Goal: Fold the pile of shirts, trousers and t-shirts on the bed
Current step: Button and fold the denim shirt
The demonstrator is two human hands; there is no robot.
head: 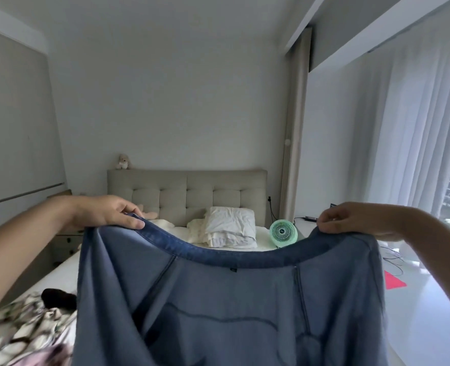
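- While both arms reach forward over the bed, the left hand (pixel 107 211) pinches one end of the waistband of the blue trousers (pixel 229 307), thumb lying along the band and fingers curled behind it.
- The right hand (pixel 350 220) pinches the other end of the same waistband, fingers curled over the cloth.
- The trousers hang spread between the two hands, lifted above the foot end of the bed, the waistband sagging in a curve in the middle and the cloth falling out of view at the bottom.
- Below the left arm, near the bed's (pixel 60 276) left edge at the foot end, lies a crumpled patterned garment (pixel 25 328) with a dark garment (pixel 58 298) just beyond it.
- At the head end, a white pillow (pixel 230 223) sits on rumpled white bedding before the padded headboard (pixel 186 196).
- A small green fan (pixel 283 232) stands at the bed's right edge, beside the pillow.
- A soft toy (pixel 123 162) sits on the headboard's left corner.
- White curtains (pixel 403 128) hang along the window on the right.
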